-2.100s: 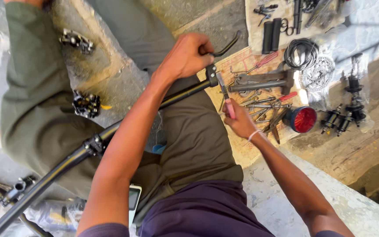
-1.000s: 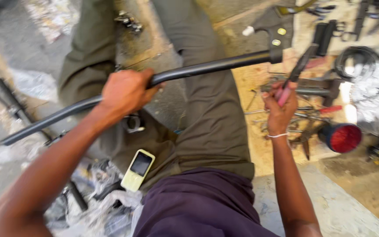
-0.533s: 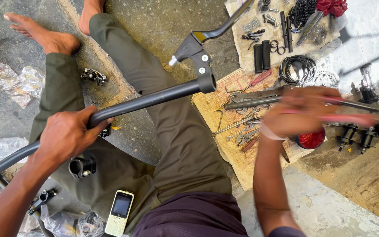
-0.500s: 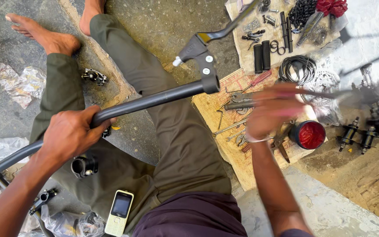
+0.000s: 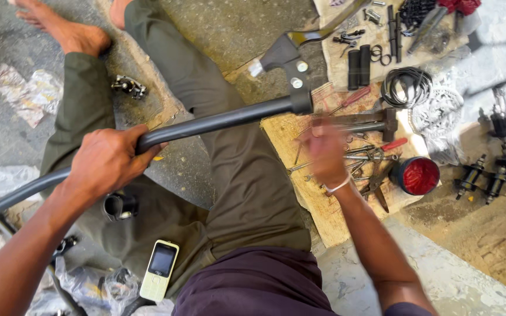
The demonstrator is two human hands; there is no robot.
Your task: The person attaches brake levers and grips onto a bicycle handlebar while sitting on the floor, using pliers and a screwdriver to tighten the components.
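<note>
Black handlebar (image 5: pixel 206 123) spans frame centre-left. Left hand (image 5: pixel 108 161) grip closed round bar. Right hand (image 5: pixel 326 155) blurred over tools (image 5: pixel 364 155); its grip we cannot tell. We judge bar stiff, smooth, moderately heavy; hold mid-tube.

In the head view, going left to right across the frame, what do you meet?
Crumpled wrapper → left hand gripping the black handlebar → pale mobile phone → right hand over the tools → red round container → black axle parts.
</note>
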